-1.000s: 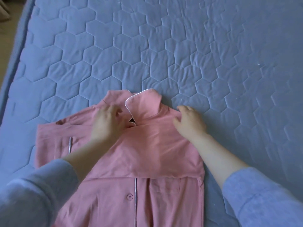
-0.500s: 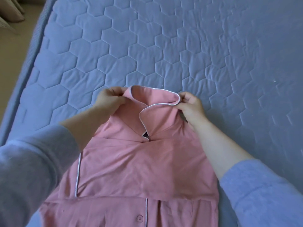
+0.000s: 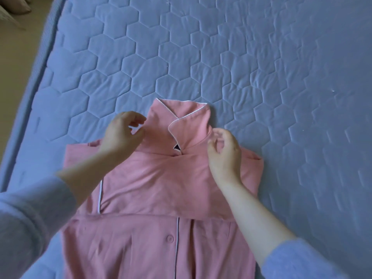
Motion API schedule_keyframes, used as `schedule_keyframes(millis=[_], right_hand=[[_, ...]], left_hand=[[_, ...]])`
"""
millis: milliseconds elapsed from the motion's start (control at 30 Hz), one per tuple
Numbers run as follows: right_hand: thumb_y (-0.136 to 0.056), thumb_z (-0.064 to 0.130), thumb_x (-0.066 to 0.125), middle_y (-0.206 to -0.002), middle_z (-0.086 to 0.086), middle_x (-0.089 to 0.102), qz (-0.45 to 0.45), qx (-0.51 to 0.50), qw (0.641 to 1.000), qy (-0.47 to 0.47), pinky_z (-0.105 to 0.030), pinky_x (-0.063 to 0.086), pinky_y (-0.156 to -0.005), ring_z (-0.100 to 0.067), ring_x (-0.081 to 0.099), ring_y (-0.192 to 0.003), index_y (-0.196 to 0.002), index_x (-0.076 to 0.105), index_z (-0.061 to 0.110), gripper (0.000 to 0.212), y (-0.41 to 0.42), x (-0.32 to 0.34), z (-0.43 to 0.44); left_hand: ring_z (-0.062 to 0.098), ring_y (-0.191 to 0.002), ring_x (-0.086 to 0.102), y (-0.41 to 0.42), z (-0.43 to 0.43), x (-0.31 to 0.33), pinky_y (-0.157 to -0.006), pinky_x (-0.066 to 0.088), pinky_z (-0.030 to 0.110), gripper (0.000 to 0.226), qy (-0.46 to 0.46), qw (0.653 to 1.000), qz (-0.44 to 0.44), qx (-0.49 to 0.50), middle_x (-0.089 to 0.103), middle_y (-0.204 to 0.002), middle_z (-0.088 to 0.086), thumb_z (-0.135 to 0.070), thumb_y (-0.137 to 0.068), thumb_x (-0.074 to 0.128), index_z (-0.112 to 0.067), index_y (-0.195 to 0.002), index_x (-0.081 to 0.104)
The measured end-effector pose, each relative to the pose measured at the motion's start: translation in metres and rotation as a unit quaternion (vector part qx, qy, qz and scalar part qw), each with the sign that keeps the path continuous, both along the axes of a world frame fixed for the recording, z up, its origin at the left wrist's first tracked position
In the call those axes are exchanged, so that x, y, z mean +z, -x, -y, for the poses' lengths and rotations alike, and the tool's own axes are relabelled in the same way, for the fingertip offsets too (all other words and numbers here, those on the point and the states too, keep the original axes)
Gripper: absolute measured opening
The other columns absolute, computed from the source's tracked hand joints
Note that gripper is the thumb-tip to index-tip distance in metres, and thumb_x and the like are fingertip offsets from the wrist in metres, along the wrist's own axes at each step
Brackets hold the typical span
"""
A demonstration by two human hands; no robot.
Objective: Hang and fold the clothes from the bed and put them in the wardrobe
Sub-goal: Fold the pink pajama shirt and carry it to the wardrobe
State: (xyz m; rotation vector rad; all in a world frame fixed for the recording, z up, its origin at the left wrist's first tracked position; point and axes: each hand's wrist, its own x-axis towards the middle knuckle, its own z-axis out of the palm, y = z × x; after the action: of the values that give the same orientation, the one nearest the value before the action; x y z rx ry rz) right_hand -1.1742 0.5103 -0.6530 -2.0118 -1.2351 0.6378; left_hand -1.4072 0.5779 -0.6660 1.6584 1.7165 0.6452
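Now that collar (image 3: 181, 121) is released, I see left hand (image 3: 124, 133) and right hand (image 3: 223, 156) loosely curled beside it, holding nothing; pink shirt (image 3: 161, 188) lies flat on bed (image 3: 261, 57), ready, I judge, for next fold.

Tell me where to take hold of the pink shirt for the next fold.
Probably pinch the pink shirt at its two shoulder corners, either side of the collar, coming down from above. It lies flat on the mattress, collar farthest from you, sleeves folded in, so those corners lie exposed.

Blue hexagon-quilted bed (image 3: 261, 57), beige floor (image 3: 18, 63) along its left edge
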Motion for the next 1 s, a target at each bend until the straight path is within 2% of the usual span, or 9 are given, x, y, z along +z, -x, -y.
schedule_keyframes(millis=[67, 133, 267, 333, 400, 500, 700, 833, 1000], right_hand=[[-0.087, 0.001, 0.059, -0.114, -0.004, 0.066, -0.045, -0.018, 0.999, 0.022, -0.031, 0.048, -0.09, -0.021, 0.061, -0.102, -0.115, 0.062, 0.01, 0.03, 0.01, 0.005, 0.034], [-0.085, -0.002, 0.057, -0.107, -0.005, 0.068, -0.075, -0.031, 0.995, 0.05, -0.029, 0.05, -0.084, -0.022, 0.062, -0.095, -0.111, 0.064, 0.011, 0.03, 0.017, 0.009, 0.073], [-0.085, -0.005, 0.056, -0.099, -0.003, 0.069, -0.086, -0.036, 0.989, 0.111, -0.022, 0.05, -0.078, -0.019, 0.064, -0.087, -0.105, 0.066, 0.013, 0.028, 0.031, 0.022, 0.157], [-0.086, -0.004, 0.056, -0.096, -0.002, 0.069, -0.088, -0.028, 0.987, 0.134, -0.01, 0.045, -0.072, -0.014, 0.063, -0.083, -0.101, 0.066, 0.015, 0.027, 0.04, 0.03, 0.191], [-0.087, -0.003, 0.055, -0.095, 0.001, 0.068, -0.092, -0.006, 0.984, 0.154, -0.006, 0.042, -0.07, -0.009, 0.061, -0.081, -0.1, 0.066, 0.016, 0.025, 0.054, 0.037, 0.219], [-0.087, -0.001, 0.054, -0.096, 0.002, 0.068, -0.094, 0.044, 0.975, 0.199, -0.013, 0.045, -0.072, -0.011, 0.061, -0.082, -0.103, 0.066, 0.014, 0.025, 0.081, 0.044, 0.259], [-0.086, 0.001, 0.056, -0.099, 0.0, 0.07, -0.093, 0.13, 0.95, 0.268, -0.031, 0.051, -0.084, -0.016, 0.063, -0.086, -0.103, 0.067, 0.014, 0.024, 0.143, 0.038, 0.325], [-0.084, 0.002, 0.056, -0.092, 0.001, 0.07, -0.085, 0.154, 0.943, 0.281, -0.024, 0.051, -0.08, -0.014, 0.063, -0.082, -0.098, 0.069, 0.018, 0.025, 0.186, 0.026, 0.363], [-0.082, 0.003, 0.055, -0.085, 0.004, 0.066, -0.076, 0.166, 0.934, 0.306, -0.021, 0.048, -0.076, -0.012, 0.061, -0.079, -0.096, 0.067, 0.02, 0.026, 0.224, 0.017, 0.412]], left_hand=[[0.0, -0.076, 0.061, 0.011, 0.034, 0.01, -0.07, 0.046, 0.014, 0.02, 0.005, 1.0, 0.005, 0.018, 0.065, -0.085, -0.008, -0.008, -0.081, 0.064, -0.025, -0.091, 0.064], [-0.002, -0.069, 0.06, 0.02, 0.077, 0.018, -0.063, 0.044, 0.014, 0.019, 0.038, 0.999, 0.01, 0.029, 0.064, -0.078, -0.011, -0.009, -0.081, 0.066, -0.027, -0.088, 0.064], [0.011, -0.073, 0.064, 0.031, 0.17, 0.036, -0.066, 0.05, 0.025, 0.02, 0.138, 0.99, 0.025, 0.003, 0.066, -0.077, -0.009, -0.005, -0.08, 0.067, -0.024, -0.086, 0.067], [0.012, -0.075, 0.064, 0.037, 0.211, 0.046, -0.068, 0.049, 0.023, 0.018, 0.17, 0.985, 0.031, 0.022, 0.066, -0.078, -0.009, -0.006, -0.081, 0.067, -0.023, -0.087, 0.067], [0.008, -0.074, 0.062, 0.048, 0.249, 0.051, -0.065, 0.045, 0.015, 0.015, 0.187, 0.98, 0.03, 0.06, 0.066, -0.077, -0.009, -0.01, -0.082, 0.067, -0.024, -0.086, 0.066], [0.001, -0.068, 0.059, 0.071, 0.309, 0.053, -0.058, 0.041, 0.008, 0.015, 0.218, 0.97, 0.019, 0.104, 0.066, -0.074, -0.008, -0.013, -0.083, 0.066, -0.028, -0.082, 0.064], [0.011, -0.071, 0.06, 0.137, 0.413, 0.034, -0.061, 0.04, 0.023, 0.014, 0.29, 0.939, -0.016, 0.182, 0.067, -0.083, 0.0, -0.009, -0.081, 0.068, -0.021, -0.084, 0.062], [0.018, -0.077, 0.063, 0.166, 0.463, 0.014, -0.064, 0.042, 0.026, 0.013, 0.318, 0.928, -0.006, 0.192, 0.068, -0.083, -0.001, -0.009, -0.08, 0.072, -0.015, -0.089, 0.065], [0.01, -0.073, 0.063, 0.177, 0.495, 0.007, -0.068, 0.048, 0.018, 0.013, 0.32, 0.932, 0.041, 0.165, 0.069, -0.081, -0.002, -0.01, -0.08, 0.074, -0.016, -0.089, 0.066]])
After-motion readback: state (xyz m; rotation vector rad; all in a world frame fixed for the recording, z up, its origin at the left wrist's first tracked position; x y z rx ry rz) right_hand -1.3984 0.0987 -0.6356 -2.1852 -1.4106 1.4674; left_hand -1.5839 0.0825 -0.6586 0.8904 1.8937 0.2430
